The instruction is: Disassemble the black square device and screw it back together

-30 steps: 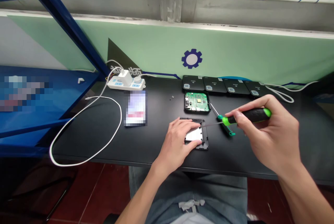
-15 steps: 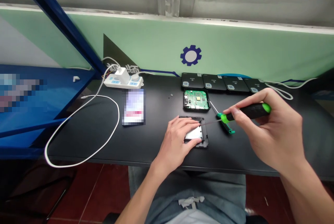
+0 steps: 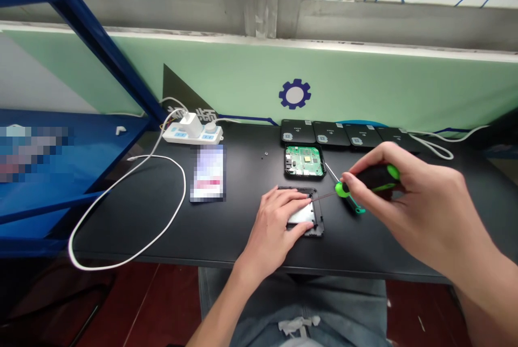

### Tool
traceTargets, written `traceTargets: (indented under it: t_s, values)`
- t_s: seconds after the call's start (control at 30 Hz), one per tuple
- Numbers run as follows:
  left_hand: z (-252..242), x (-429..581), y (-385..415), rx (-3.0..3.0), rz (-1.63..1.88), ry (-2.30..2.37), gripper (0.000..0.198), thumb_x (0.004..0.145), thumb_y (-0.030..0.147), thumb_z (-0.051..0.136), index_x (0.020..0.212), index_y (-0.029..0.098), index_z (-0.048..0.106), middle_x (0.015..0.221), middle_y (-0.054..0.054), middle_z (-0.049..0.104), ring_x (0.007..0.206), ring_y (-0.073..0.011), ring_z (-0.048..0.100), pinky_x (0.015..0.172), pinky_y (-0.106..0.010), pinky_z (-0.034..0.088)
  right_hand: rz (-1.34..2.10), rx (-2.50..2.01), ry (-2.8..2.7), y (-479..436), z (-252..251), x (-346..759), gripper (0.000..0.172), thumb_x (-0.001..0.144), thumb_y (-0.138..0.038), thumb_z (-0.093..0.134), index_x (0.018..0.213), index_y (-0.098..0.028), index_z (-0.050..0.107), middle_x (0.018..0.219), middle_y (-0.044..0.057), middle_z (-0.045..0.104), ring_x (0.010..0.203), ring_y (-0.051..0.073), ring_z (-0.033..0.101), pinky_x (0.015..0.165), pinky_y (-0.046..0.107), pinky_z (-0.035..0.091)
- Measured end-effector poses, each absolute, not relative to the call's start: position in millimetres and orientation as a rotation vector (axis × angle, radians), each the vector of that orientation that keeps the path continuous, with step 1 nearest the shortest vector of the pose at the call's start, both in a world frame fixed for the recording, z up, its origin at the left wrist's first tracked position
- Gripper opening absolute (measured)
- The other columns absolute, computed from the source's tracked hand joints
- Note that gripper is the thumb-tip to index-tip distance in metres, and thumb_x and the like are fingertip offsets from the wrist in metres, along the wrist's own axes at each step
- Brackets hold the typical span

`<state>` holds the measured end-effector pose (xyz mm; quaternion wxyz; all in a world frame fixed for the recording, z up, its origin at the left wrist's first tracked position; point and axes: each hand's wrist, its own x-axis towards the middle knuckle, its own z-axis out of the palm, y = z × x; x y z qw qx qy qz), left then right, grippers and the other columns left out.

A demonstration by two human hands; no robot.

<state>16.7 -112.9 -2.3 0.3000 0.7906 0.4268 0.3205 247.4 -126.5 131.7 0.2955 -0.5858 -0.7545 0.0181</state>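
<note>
My left hand [image 3: 273, 225] lies over a black plastic device casing [image 3: 319, 221], holding it flat on the table with its fingers across a silver metal plate [image 3: 300, 217]. My right hand [image 3: 408, 201] grips a black-and-green screwdriver [image 3: 374, 181], whose thin shaft reaches left to the casing's right side. Just beneath that hand, a second screwdriver with a green handle [image 3: 354, 204] lies on the table. Farther back sits an open black housing with a green circuit board [image 3: 304, 161]. The left fingers hide part of the casing.
Several black device units [image 3: 326, 134] stand in a row at the table's back edge. Tiny screws [image 3: 265, 155] lie nearby. To the left are a power strip [image 3: 192, 134], a looped white cable [image 3: 133, 223] and a blurred phone [image 3: 207, 173]. A blue shelf [image 3: 60, 152] stands beyond.
My right hand has turned and moved slightly left, foreshortening the screwdriver handle. The left hand stays on the casing, and the view has shifted slightly.
</note>
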Motion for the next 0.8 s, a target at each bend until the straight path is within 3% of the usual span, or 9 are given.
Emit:
traceTargets:
  t_s: [0.1,0.23,0.43,0.8]
  values:
    - [-2.4,16.7,-112.6,2.105,0.851,1.127,0.041,0.102,0.025,0.093,0.142,0.030,0.082,0.151,-0.004,0.082,0.146,-0.0292,0.074,0.141,-0.061,0.042,-0.158,-1.529,-2.184,-119.5,140.4,246.3,0.028,0.114,-0.048,0.070,0.096,-0.028,0.063,0.053,-0.007,0.047,0.044,0.015,0.042,0.053,0.033,0.034]
    - [-2.6,16.6,-112.4,2.109,0.855,1.123,0.041,0.102,0.025,0.092,0.142,0.031,0.082,0.152,-0.004,0.082,0.146,-0.0294,0.073,0.141,-0.062,0.042,-0.311,-1.508,-2.316,-111.8,150.1,241.6,0.045,0.120,-0.060,0.053,0.088,-0.027,0.058,0.052,-0.006,0.044,0.045,0.017,0.037,0.054,0.035,0.032]
    - [-3.2,16.9,-112.9,2.118,0.872,1.124,0.040,0.102,0.024,0.092,0.140,0.031,0.084,0.149,-0.004,0.083,0.144,-0.0298,0.075,0.140,-0.063,0.044,-0.100,-1.410,-2.499,-102.2,158.4,233.5,0.019,0.117,-0.035,0.055,0.100,-0.026,0.057,0.065,-0.005,0.059,0.054,0.017,0.049,0.057,0.032,0.034]
    - [-1.8,17.6,-111.3,2.106,0.867,1.128,0.043,0.102,0.025,0.092,0.143,0.028,0.081,0.150,-0.006,0.083,0.144,-0.0307,0.075,0.140,-0.064,0.043,-0.064,-1.501,-2.301,-109.0,164.0,242.8,0.022,0.112,-0.038,0.057,0.093,-0.026,0.058,0.054,-0.008,0.053,0.043,0.014,0.042,0.056,0.032,0.033]
